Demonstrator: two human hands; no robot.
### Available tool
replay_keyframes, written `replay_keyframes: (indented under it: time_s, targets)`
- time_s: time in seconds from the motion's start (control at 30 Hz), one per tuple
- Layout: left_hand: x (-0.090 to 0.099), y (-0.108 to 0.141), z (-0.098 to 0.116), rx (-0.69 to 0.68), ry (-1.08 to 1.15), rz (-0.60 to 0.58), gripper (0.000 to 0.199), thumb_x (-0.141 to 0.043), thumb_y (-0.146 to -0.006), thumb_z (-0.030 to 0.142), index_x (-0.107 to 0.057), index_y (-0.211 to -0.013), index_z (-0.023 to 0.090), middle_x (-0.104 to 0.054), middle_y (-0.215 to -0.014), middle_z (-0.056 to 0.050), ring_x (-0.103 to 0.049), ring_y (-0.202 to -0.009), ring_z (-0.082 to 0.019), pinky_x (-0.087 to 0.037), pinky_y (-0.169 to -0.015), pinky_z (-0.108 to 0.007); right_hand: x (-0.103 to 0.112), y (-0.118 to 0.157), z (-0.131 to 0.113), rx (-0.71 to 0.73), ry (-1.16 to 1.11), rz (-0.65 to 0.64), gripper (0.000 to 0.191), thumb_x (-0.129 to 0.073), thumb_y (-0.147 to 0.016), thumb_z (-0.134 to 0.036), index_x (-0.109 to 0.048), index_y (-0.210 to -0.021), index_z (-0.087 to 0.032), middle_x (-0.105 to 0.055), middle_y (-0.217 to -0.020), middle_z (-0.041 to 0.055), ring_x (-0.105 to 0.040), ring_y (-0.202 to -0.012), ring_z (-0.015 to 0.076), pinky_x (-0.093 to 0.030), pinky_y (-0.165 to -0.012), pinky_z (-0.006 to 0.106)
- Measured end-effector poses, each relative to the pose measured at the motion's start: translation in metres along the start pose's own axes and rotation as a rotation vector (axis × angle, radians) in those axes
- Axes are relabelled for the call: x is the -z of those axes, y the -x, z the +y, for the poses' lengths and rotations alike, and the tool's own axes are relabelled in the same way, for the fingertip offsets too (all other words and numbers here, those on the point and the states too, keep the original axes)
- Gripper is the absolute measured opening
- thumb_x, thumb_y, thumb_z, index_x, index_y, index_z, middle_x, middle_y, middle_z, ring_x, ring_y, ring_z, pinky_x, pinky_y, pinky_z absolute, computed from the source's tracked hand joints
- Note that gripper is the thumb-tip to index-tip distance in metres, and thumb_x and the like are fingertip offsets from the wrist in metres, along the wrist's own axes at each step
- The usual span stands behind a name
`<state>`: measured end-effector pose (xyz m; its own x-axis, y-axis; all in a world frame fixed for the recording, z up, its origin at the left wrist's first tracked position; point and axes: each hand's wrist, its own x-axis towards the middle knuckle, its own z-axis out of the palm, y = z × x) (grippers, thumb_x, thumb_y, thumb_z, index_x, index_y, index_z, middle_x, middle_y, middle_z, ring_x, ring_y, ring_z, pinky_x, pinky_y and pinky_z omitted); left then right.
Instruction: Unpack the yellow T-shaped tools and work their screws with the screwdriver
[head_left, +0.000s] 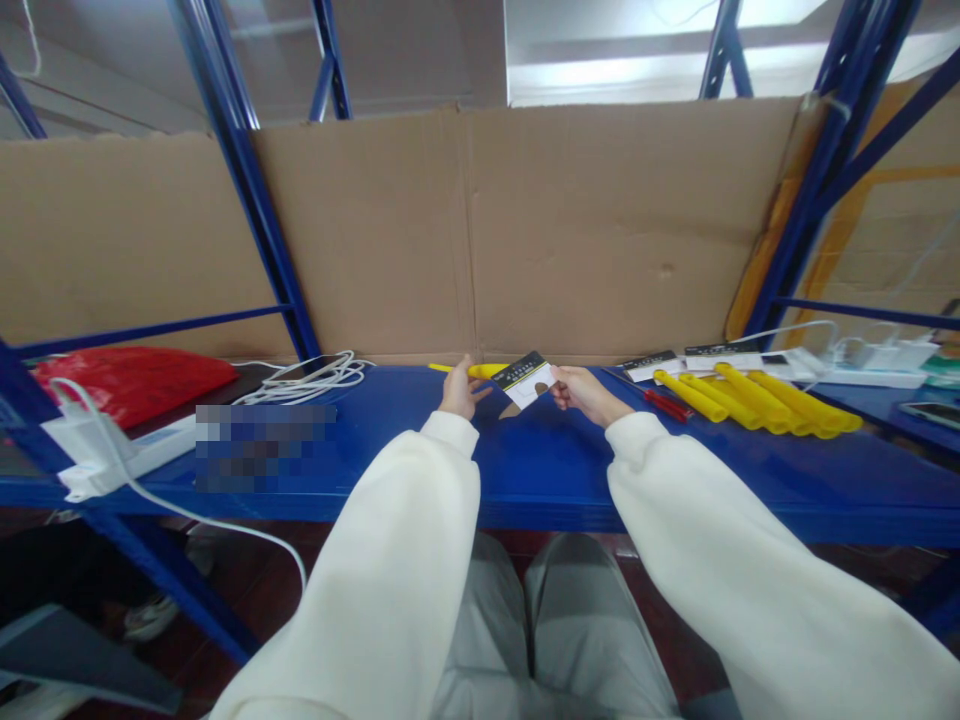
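Over the middle of the blue table, my right hand [577, 392] pinches the right edge of a black-and-white printed card [523, 381], which is tilted. Left of the card is my left hand [460, 388], its fingers apart. A yellow piece [486, 370] lies behind my left hand and reaches behind the card; part of it is hidden. A small brown pointed piece [509, 411] shows under the card's lower left edge. Whether it is joined to the card I cannot tell.
Yellow tubes [772, 402], red-handled tools [667, 404] and more cards [651, 364] lie at the right. Coiled white cable [319, 380], a red bag [139, 385] and a power strip [169, 448] are at the left. Cardboard [375, 240] stands behind the blue table [555, 490].
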<state>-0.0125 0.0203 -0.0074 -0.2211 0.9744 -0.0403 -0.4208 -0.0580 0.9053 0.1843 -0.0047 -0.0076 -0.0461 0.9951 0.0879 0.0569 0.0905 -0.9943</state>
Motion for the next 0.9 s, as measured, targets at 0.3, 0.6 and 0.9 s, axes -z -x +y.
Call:
replay_keyframes:
  time_s: [0.3, 0.6, 0.9]
  targets:
    - [-0.001, -0.006, -0.003, -0.022, -0.076, 0.143, 0.016, -0.058, -0.076, 0.010, -0.055, -0.086, 0.021, -0.059, -0.079, -0.001, -0.064, -0.080, -0.017, -0.053, -0.068, -0.028, 0.037, -0.022, 0.012, -0.148, 0.105, 0.360, 0.019, -0.047, -0.094, -0.019, -0.046, -0.074, -0.021, -0.047, -0.052, -0.0038, -0.037, -0.037, 0.0084, -0.030, -0.038, 0.020]
    - [-0.005, 0.004, -0.002, 0.024, -0.107, 0.048, 0.013, -0.055, -0.078, 0.005, -0.053, -0.078, 0.017, -0.054, -0.069, 0.001, -0.054, -0.059, -0.011, -0.047, -0.059, -0.024, 0.042, -0.019, 0.012, 0.073, 1.047, 0.419, 0.035, -0.062, -0.084, -0.018, -0.058, -0.118, -0.012, -0.065, -0.120, 0.0225, -0.065, -0.109, 0.0301, -0.050, -0.091, 0.038]
    - [-0.010, 0.011, -0.002, 0.082, -0.202, -0.031, 0.014, -0.058, -0.078, 0.002, -0.058, -0.082, 0.016, -0.054, -0.063, 0.001, -0.054, -0.053, -0.011, -0.044, -0.052, -0.021, 0.031, -0.017, 0.016, 0.086, 1.330, -0.091, 0.044, -0.046, -0.094, -0.026, -0.062, -0.135, -0.031, -0.058, -0.145, 0.0064, -0.054, -0.130, 0.0300, -0.036, -0.111, 0.054]
